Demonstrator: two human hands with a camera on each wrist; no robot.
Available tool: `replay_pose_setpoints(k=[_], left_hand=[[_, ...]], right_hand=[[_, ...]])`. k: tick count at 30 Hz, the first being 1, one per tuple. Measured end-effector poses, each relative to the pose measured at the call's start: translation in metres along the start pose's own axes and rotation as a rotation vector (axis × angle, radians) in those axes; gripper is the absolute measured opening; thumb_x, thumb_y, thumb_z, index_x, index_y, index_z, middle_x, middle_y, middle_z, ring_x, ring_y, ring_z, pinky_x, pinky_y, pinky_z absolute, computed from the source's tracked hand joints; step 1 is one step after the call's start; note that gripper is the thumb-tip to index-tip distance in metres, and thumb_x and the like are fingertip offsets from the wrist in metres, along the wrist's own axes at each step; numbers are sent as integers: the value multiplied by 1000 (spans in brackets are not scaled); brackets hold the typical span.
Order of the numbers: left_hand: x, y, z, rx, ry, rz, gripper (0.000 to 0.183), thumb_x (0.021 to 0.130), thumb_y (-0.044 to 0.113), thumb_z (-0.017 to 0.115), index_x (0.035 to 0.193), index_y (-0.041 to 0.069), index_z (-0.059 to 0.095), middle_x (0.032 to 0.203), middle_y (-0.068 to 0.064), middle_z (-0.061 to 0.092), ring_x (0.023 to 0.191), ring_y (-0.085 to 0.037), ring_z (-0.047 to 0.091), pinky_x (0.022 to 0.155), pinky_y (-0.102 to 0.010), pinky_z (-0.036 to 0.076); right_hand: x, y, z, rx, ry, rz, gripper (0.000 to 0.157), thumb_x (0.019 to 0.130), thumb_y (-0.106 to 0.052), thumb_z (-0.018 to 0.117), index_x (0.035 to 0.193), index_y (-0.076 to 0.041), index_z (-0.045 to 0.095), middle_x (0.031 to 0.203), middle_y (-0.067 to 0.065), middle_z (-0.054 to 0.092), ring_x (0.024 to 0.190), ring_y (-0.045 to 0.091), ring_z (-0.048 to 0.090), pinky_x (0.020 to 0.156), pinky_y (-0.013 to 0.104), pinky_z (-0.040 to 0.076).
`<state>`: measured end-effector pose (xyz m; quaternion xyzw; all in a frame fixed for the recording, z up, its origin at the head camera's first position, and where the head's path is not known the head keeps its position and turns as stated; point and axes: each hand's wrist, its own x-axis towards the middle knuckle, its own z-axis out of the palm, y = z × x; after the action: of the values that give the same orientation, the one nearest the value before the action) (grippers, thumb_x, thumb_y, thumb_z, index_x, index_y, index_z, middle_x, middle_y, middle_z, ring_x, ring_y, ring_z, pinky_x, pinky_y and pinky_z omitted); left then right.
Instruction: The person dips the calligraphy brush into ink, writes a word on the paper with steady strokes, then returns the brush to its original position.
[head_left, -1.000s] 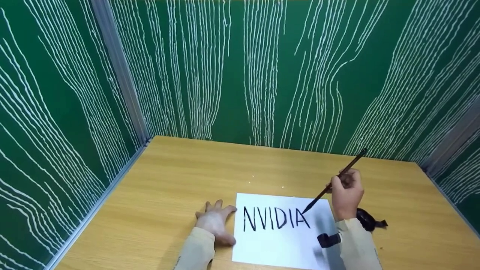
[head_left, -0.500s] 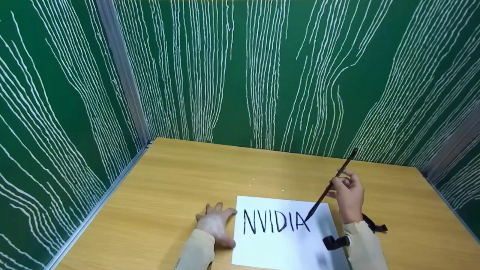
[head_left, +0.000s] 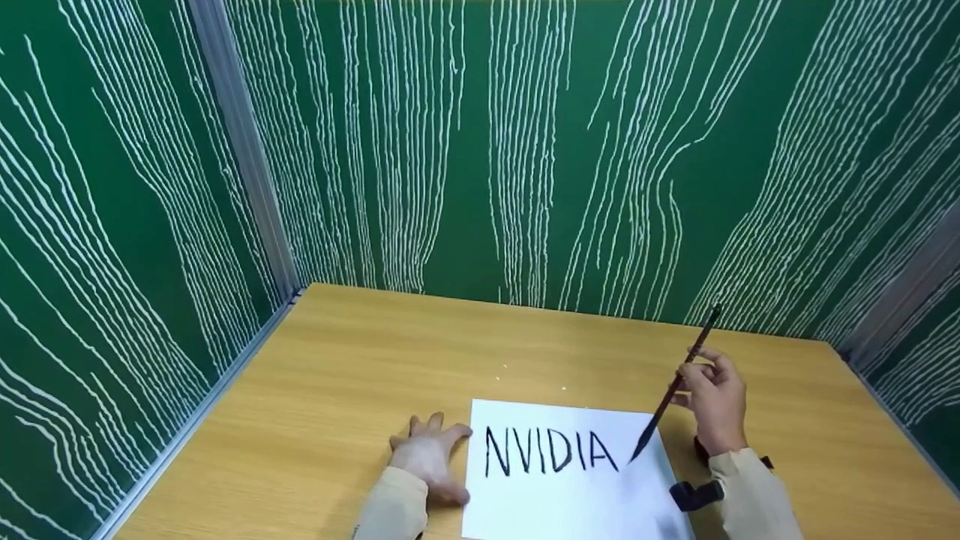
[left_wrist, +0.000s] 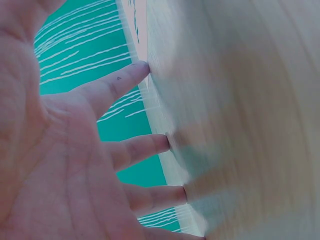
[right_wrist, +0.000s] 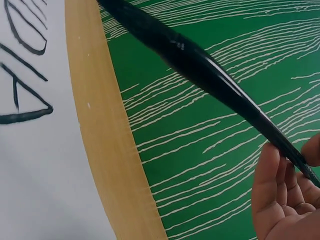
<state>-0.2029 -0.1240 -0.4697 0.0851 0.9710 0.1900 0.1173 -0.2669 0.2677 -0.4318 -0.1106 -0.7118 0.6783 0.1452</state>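
Observation:
My right hand (head_left: 718, 405) pinches a dark paintbrush (head_left: 679, 379) by its handle, seen close up in the right wrist view with its black bristles (right_wrist: 125, 15) at the upper left. In the head view the brush slants down over the right part of a white sheet of paper (head_left: 555, 502), its tip just right of the final letter. Black lettering (head_left: 551, 452) on the sheet reads NVIDIA. Spread fingers of my left hand (head_left: 427, 456) rest on the table, with thumb and index fingertip at the paper's left edge. The left wrist view shows those fingertips (left_wrist: 142, 67) meeting the wood.
The wooden table (head_left: 337, 375) is bounded by green panels (head_left: 457, 150) with wavy white lines, joined by a grey corner post (head_left: 247, 142). A few white specks (head_left: 501, 373) lie beyond the sheet. A black object (head_left: 701, 450) is partly hidden behind the right wrist.
The brush tip has moved off the letter A, down and to the right, as my right hand shifted right and slightly nearer. My left hand has kept its place by the sheet.

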Motion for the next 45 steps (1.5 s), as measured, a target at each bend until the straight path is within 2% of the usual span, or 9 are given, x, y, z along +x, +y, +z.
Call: replay_pose_setpoints(k=[7, 16, 21, 24, 32, 38, 42, 45], left_hand=[[1, 1, 3, 1, -12, -1, 102, 63, 40, 96, 154, 24, 52, 166, -27, 37, 151, -67, 25, 105, -91, 29], [1, -1, 0, 11, -1, 9, 101, 62, 38, 95, 152, 22, 53, 165, -27, 38, 149, -68, 27, 104, -92, 29], [1, -1, 1, 7, 4, 9, 101, 62, 38, 95, 152, 22, 53, 166, -27, 38, 149, -68, 27, 104, -92, 29], [0, -2, 1, 2, 4, 2, 101, 62, 38, 94, 152, 23, 53, 166, -27, 37, 150, -68, 27, 105, -92, 28], [-1, -1, 2, -8, 5, 4, 101, 61, 37, 92, 153, 23, 52, 167, -27, 36, 150, -68, 25, 106, -92, 26], [-2, -1, 2, -14, 4, -4, 102, 61, 36, 93, 153, 23, 52, 167, -27, 36, 151, -68, 25, 107, -92, 25], [-2, -1, 2, 7, 11, 7, 101, 61, 37, 93, 153, 23, 52, 166, -27, 38, 149, -68, 27, 106, -91, 29], [-2, -2, 1, 32, 20, 15, 101, 62, 39, 95, 153, 23, 52, 165, -26, 39, 148, -67, 30, 105, -89, 33]], right_hand=[[8, 6, -20, -48, 11, 12, 25, 104, -8, 53, 127, -18, 59, 79, -13, 65, 72, 6, 65, 63, 23, 61], [18, 11, -48, -177, -21, -16, 34, 104, -13, 55, 136, -24, 53, 80, -17, 66, 72, 3, 67, 64, 23, 62], [23, 14, -58, -214, -27, -14, 41, 106, -16, 55, 146, -15, 49, 80, -19, 65, 74, 3, 68, 64, 24, 63], [25, 17, -62, -221, -44, 9, 44, 106, -18, 55, 149, -13, 46, 81, -20, 66, 76, 4, 69, 65, 24, 63], [26, 24, -70, -178, -73, 103, 42, 108, -21, 54, 149, -16, 46, 83, -17, 66, 75, 5, 66, 66, 25, 62], [26, 29, -77, -196, -103, 170, 49, 108, -27, 54, 155, -15, 43, 88, -20, 65, 76, 3, 66, 68, 24, 62], [29, 32, -84, -209, -117, 197, 47, 108, -28, 54, 153, -18, 44, 86, -21, 66, 76, 4, 67, 68, 25, 62], [33, 33, -89, -229, -133, 206, 52, 109, -29, 53, 158, -16, 41, 84, -22, 67, 76, 4, 69, 68, 25, 62]])
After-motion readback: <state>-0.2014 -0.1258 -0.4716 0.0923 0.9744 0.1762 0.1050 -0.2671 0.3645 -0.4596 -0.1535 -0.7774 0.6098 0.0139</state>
